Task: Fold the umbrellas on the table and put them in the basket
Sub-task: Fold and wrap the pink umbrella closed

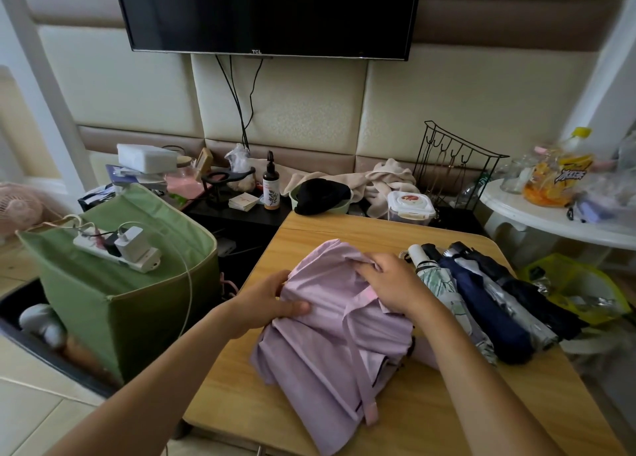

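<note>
The left hand (pixel 275 300) grips the left edge of the lilac umbrella (pixel 330 345), thumb lying over the fabric, while the right hand (pixel 389 283) pinches a bunch of its folds near the top. The lilac umbrella lies loosely gathered mid-bench (pixel 430 404). Just right of it, four rolled umbrellas (pixel 481 304) lie side by side. Left of it, beside the bench, stands the green basket (pixel 137 304), a power strip (pixel 120 249) on its rim.

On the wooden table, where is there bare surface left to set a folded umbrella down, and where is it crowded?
Bare wood shows on the table along the far edge, between the pink umbrella and the green bowl, and at the near right corner beside the right forearm. The right side is crowded with four rolled umbrellas lying side by side. Both hands, left and right, grip the pink canopy.
</note>
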### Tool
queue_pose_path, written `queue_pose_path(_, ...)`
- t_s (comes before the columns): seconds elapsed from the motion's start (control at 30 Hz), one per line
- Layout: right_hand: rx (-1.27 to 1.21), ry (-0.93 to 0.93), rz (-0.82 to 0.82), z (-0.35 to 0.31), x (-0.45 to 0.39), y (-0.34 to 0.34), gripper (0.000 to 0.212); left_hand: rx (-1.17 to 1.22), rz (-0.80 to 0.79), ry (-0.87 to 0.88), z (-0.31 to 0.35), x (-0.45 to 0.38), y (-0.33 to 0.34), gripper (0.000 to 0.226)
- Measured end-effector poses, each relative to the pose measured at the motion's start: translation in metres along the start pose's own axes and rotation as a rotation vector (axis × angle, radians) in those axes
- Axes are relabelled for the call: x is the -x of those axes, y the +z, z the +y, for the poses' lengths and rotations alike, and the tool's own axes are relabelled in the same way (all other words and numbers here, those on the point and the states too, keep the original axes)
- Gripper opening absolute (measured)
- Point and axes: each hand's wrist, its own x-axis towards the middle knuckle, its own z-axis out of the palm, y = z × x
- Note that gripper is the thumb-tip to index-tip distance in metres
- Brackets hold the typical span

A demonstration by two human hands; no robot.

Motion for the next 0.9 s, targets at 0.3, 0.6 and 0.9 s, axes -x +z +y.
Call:
queue_pose_path(0.3, 0.016, -0.094, 0.08, 0.001, -0.002, 0.0, 0.021, 0.033, -0.043, -0.016, 0.002, 0.002, 0.001, 0.059)
queue_pose_path(0.6, -0.185, -0.103, -0.492, -0.026, 0.018, -0.023, 0.047, 0.072, 0.012, -0.056, -0.002, -0.001, 0.006, 0.038)
queue_pose_path(0.9, -0.356, -0.031, -0.874, -0.03, 0.028, -0.029, 0.044, -0.081, 0.12, -0.096, -0.006, -0.003, 0.004, 0.032)
